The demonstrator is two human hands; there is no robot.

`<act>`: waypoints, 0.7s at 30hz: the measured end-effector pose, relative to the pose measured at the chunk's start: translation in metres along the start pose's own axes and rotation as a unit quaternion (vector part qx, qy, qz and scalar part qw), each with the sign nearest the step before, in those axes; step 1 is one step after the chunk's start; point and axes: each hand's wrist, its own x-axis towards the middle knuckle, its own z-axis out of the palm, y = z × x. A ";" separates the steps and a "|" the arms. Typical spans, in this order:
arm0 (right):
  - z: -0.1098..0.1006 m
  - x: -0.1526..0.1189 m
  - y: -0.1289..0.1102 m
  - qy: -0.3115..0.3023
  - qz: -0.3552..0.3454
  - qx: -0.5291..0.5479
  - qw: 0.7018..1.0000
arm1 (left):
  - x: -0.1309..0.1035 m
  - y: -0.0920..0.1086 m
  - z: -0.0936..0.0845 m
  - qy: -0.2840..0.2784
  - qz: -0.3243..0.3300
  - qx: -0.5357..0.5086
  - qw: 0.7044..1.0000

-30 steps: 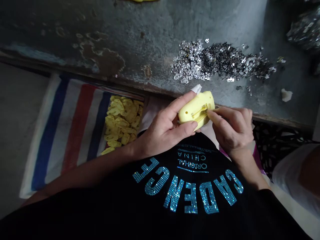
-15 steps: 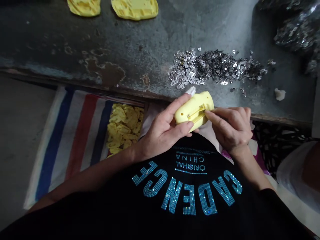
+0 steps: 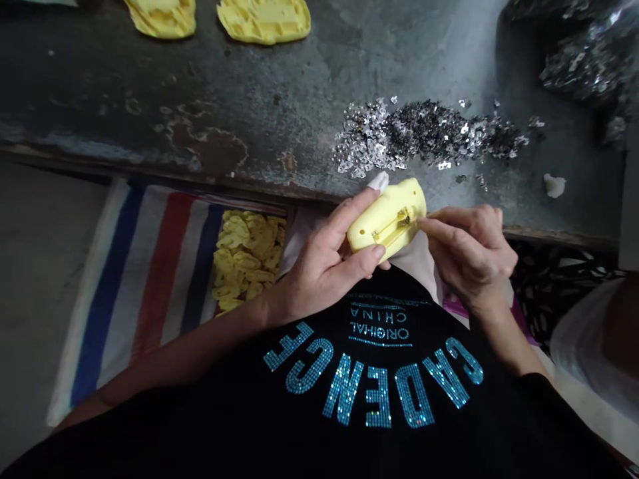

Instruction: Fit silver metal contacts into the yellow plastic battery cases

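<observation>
My left hand (image 3: pixel 329 259) is closed around a pale yellow plastic casing (image 3: pixel 387 209), its thumb on the near edge and a white-wrapped fingertip at the far side. The casing is tilted, with a long slot like a battery compartment facing up. Small metal contacts (image 3: pixel 404 217) show at the slot's right end, and another bit of metal sits at its left end. My right hand (image 3: pixel 469 249) has thumb and index finger pinched together by the casing's right edge. Whether anything is between those fingertips cannot be made out.
Small shiny metal clips (image 3: pixel 429 133) lie heaped on the grey worktable (image 3: pixel 299 120). Two yellow shells (image 3: pixel 264 20) lie farther back. A white lump (image 3: pixel 554 186) and a plastic bag of metal parts (image 3: pixel 579 70) are at right. Below left, a striped sack (image 3: pixel 164 266) holds yellow pieces (image 3: pixel 244 256).
My right hand has drawn back slightly to the right, from the metal contacts in the slot to the casing's edge. The left hand still holds the casing in nearly the same place.
</observation>
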 end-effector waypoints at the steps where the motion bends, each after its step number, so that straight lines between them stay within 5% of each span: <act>1: 0.002 0.000 -0.001 0.001 -0.009 -0.001 1.000 | 0.000 0.000 0.000 0.000 0.006 0.009 1.000; 10: 0.009 -0.003 0.001 -0.014 -0.037 -0.013 0.999 | 0.000 -0.001 0.002 -0.012 0.036 0.023 0.999; 15: 0.003 -0.003 0.000 0.006 0.028 0.024 0.999 | 0.001 0.001 0.004 -0.001 0.020 0.012 1.000; 21: 0.012 -0.006 -0.004 -0.005 -0.023 0.031 0.999 | -0.002 0.002 0.004 -0.013 -0.014 0.018 1.000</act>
